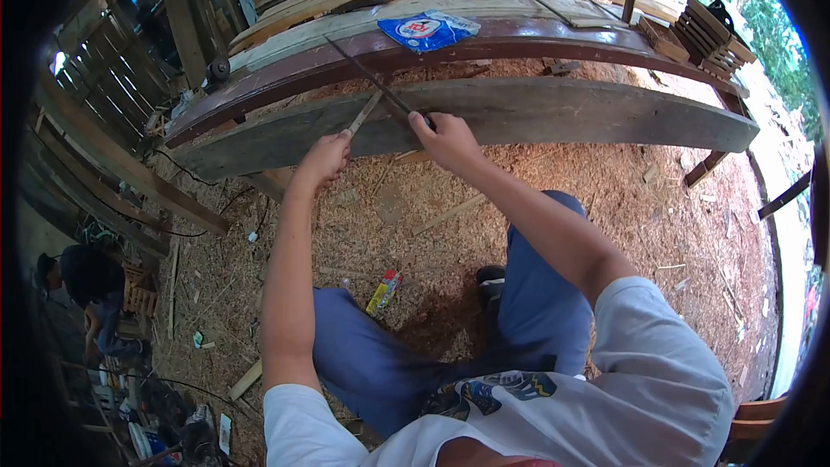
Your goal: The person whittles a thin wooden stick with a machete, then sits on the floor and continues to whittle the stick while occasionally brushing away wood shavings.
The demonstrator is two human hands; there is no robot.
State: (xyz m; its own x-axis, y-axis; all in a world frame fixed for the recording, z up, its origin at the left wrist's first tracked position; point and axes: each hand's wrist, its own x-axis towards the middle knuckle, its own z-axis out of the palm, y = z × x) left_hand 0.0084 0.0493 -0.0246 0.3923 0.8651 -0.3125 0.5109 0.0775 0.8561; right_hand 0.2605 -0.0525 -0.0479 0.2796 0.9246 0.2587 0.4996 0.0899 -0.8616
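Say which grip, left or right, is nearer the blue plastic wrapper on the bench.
Right. The right grip is below the blue plastic wrapper in view, slightly right of its middle; the left grip is lower and well left. Neither touches it.

Left hand (328,161) gripping a narrow strip (364,116), right hand (448,140) on a long dark tool (367,74), the two meeting over the grey plank (571,112); blue packet (426,29) on the desk (553,45) beyond!
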